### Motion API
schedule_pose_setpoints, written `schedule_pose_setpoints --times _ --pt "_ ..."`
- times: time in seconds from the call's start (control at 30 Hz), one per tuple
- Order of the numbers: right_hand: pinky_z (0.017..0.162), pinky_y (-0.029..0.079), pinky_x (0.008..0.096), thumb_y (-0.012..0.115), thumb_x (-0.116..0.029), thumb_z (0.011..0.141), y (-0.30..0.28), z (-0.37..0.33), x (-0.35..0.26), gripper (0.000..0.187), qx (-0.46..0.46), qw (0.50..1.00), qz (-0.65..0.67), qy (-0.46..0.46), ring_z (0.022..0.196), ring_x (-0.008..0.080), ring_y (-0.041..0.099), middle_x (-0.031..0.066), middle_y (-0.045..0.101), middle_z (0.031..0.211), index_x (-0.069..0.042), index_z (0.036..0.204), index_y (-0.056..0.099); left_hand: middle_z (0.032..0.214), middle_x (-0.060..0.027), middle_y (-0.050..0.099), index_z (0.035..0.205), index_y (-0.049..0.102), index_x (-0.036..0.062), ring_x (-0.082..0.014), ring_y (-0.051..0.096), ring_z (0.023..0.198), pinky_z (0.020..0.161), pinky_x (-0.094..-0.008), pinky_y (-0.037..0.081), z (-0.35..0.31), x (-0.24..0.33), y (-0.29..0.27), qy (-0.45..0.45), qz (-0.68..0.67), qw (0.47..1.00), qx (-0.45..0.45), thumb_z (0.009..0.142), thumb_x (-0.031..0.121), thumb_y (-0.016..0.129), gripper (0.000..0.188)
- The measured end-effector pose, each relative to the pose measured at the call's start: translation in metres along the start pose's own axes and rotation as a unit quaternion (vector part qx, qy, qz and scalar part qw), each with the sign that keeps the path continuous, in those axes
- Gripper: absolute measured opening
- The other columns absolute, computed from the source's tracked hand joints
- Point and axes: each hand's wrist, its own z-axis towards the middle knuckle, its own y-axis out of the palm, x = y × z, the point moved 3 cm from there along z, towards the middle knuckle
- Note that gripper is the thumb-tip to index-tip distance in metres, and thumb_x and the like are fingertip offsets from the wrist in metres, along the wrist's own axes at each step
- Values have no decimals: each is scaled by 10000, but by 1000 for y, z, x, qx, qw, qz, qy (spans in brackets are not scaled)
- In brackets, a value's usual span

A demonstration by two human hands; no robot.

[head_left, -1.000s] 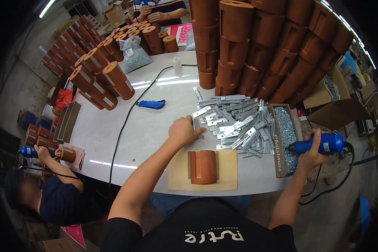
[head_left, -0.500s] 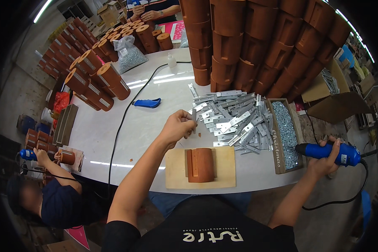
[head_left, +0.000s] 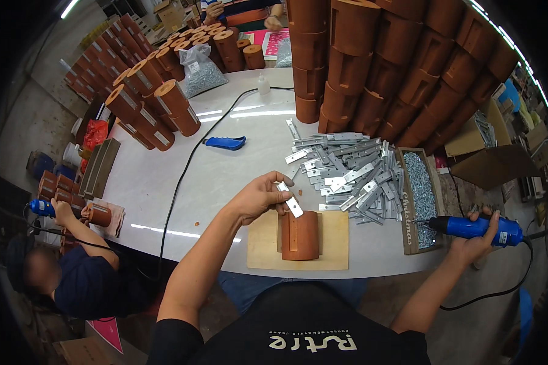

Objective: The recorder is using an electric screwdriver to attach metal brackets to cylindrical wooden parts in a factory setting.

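My left hand [head_left: 266, 196] pinches a flat silver metal strip [head_left: 291, 201] with holes in it. The strip hangs just above a reddish-brown cylinder [head_left: 304, 237], which lies on its side in a holder on a pale board [head_left: 262, 249]. A long narrow slot runs along the cylinder's upper face. My right hand [head_left: 474, 238] grips a blue electric screwdriver [head_left: 478, 229] by its body, with the tip pointing left over a wooden box [head_left: 410, 240] of small screws [head_left: 421, 188]. Whether a screw sits on the tip is too small to tell.
Loose metal strips [head_left: 353, 173] lie heaped beyond the board. Tall stacks of brown cylinders [head_left: 353, 61] rise behind them. A blue-handled cutter [head_left: 225, 143], a black cable [head_left: 179, 176] and a bag of hardware [head_left: 202, 73] are on the table. A co-worker [head_left: 85, 267] works at left.
My left hand has brought the metal strip nearer the cylinder and tilted its flat face into view. The screwdriver's tip now reaches over the screw box. The whole view has shifted slightly.
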Motion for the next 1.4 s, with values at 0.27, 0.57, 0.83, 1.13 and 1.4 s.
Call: schedule_pose_setpoints --times 0.27,0.57,0.83,1.13,1.4 --pt "625 507 318 696 -198 881 4 -1 -7 278 10 1000 3 -27 606 186 562 113 634 894 0 1028 568 702 -10 598 1123 596 23 -93 603 630 561 -229 500 16 16 -10 -26 93 994 -53 888 55 679 251" --pt "650 486 306 716 -213 874 3 -1 -3 270 10 1000 -4 -11 643 175 565 84 631 887 -18 1011 590 724 1 614 1165 606 26 -79 590 638 577 -234 502 19 18 -8 -16 154 987 -52 896 62 672 279" --pt "665 494 311 703 -229 885 15 -9 3 266 9 1000 -5 20 641 171 562 85 631 892 -6 985 597 856 1 622 1159 607 31 -78 576 771 685 -244 490 19 18 -4 -20 231 970 -75 888 50 670 279" --pt "579 506 304 711 -221 876 4 5 8 273 60 998 5 0 615 183 583 104 643 854 1 987 597 1322 -257 462 1436 365 -15 -438 442 1184 1053 -500 342 -64 -18 47 235 548 803 0 599 503 867 1104" --pt "599 497 331 682 -231 887 20 3 -9 236 60 996 67 0 605 180 566 80 630 854 -62 985 550 1153 -252 523 1403 396 -36 -429 477 1074 972 -487 393 -63 10 93 138 645 749 62 545 498 858 1111"
